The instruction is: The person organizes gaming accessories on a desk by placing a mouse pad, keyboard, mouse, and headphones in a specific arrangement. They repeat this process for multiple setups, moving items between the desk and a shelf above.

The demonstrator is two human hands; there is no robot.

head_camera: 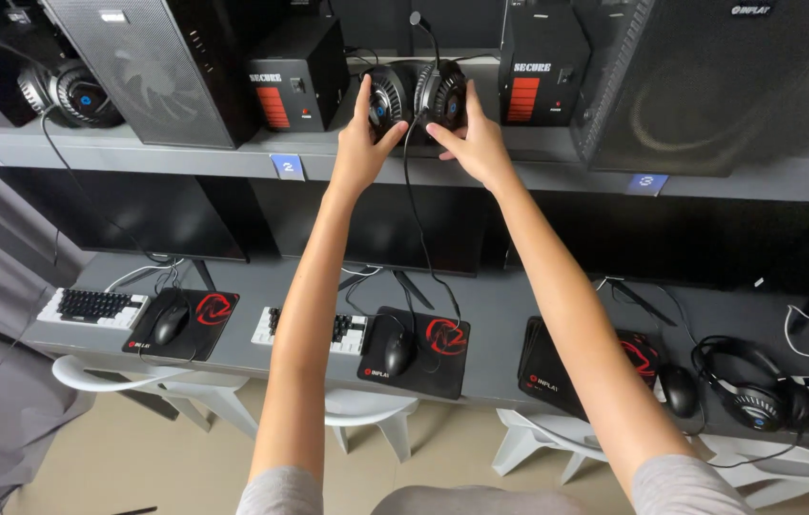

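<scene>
— What are the hands doing up on that shelf?

— Both grip one black headset (414, 95). The left hand (358, 143) wraps its fingers up the outside of the left ear cup, thumb stretched toward the middle. The right hand (474, 143) clasps the right ear cup the same way, forefinger pointing inward under the cup. The headset sits on the upper shelf (538, 176), right between the two hands.

— Can you see the headband?

— No. The cups face the camera and the band is lost against the dark background behind them. A thin boom rises just above the right hand; its tip is hard to make out.

— And the cable?

— A black cable (419, 238) drops from between the hands, runs down in front of a dark monitor (395, 229) and reaches the desk far below them; its end is hard to follow among other wires.

— What flanks the hands?

— Just left of the left hand stands a small black box with a red panel (297, 81); just right of the right hand, a matching second box (542, 67). Beyond each stands a computer tower, both cut off by the top edge.

— Below?

— Well beneath the hands, a mouse (398, 351) on a black mouse pad (438, 358) beside a keyboard (314, 329) partly hidden by the left forearm. Far to the lower right lies another headset (757, 391).
</scene>
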